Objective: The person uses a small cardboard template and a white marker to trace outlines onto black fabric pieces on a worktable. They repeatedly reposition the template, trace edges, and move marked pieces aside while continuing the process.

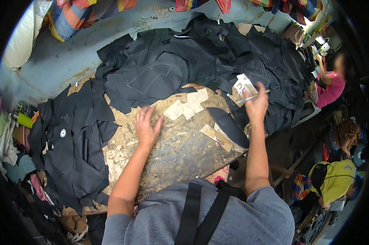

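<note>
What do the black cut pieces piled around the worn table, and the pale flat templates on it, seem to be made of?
The black cut pieces look like matte leather or leather-like sheet: limp, overlapping, with pale traced outlines. The pale flat templates look like stiff card: flat, sharp-edged, beige. The worn table seems scarred wood or board.

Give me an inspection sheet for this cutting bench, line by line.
Surface: worn, scarred wooden board, bare at centre.
Job's things: pale card pattern piece and thin silver pen in the right hand; black cut leather piece lying flat.
Clutter: heaped black leather sheets; beige card templates.
Grippers: left hand flat on board, open.
Cables: nothing seen.
Surroundings: seated people at right.
</note>
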Action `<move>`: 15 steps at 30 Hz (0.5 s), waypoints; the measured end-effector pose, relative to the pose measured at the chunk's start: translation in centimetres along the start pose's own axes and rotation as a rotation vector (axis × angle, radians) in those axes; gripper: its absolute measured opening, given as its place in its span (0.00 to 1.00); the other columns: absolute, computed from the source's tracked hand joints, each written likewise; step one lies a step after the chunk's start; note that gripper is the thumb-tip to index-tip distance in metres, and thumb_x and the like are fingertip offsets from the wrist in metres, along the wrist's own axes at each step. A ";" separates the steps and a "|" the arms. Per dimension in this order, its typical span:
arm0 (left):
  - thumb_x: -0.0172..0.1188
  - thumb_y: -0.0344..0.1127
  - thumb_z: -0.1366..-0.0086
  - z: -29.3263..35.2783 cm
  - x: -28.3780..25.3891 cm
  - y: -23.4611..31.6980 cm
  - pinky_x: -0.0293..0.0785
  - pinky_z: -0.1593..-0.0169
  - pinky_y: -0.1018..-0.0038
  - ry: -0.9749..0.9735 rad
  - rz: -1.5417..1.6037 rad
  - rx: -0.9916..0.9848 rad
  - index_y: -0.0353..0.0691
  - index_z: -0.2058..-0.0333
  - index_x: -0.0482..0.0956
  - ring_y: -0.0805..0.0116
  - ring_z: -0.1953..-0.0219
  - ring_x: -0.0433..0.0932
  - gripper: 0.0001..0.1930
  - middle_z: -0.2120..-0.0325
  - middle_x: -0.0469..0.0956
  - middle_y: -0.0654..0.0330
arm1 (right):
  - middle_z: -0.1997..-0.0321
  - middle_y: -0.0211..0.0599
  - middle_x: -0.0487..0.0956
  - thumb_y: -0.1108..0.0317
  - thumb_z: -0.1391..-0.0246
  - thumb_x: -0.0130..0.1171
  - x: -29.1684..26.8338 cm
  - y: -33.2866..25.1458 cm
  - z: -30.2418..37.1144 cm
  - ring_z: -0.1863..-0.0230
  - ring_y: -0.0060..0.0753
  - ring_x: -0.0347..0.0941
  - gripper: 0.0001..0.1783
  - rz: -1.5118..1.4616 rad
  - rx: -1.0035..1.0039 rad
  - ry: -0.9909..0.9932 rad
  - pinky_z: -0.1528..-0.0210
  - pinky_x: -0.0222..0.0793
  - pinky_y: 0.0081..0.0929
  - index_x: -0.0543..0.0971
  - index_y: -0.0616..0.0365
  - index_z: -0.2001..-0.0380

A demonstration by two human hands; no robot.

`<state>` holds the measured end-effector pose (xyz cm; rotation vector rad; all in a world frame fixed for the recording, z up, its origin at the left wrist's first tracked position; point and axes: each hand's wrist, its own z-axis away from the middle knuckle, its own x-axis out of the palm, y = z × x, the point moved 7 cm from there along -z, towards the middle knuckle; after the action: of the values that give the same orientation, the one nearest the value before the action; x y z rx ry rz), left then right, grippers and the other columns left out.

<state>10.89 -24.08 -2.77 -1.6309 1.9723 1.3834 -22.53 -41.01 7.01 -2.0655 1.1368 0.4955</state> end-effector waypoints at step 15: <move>0.55 0.40 0.37 -8.0 2.1 -5.8 0.59 0.49 0.38 -0.079 0.214 -0.384 0.39 0.67 0.81 0.51 0.51 0.74 0.12 0.58 0.79 0.53 | 0.44 0.50 0.71 0.42 0.62 0.68 10.5 -18.5 19.7 0.40 0.54 0.63 0.39 -0.538 -0.541 -0.846 0.40 0.58 0.50 0.73 0.56 0.51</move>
<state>18.03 -31.16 -2.92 -1.5086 1.9727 1.9777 -1.07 -25.78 -5.27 -2.1036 -0.0664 1.3234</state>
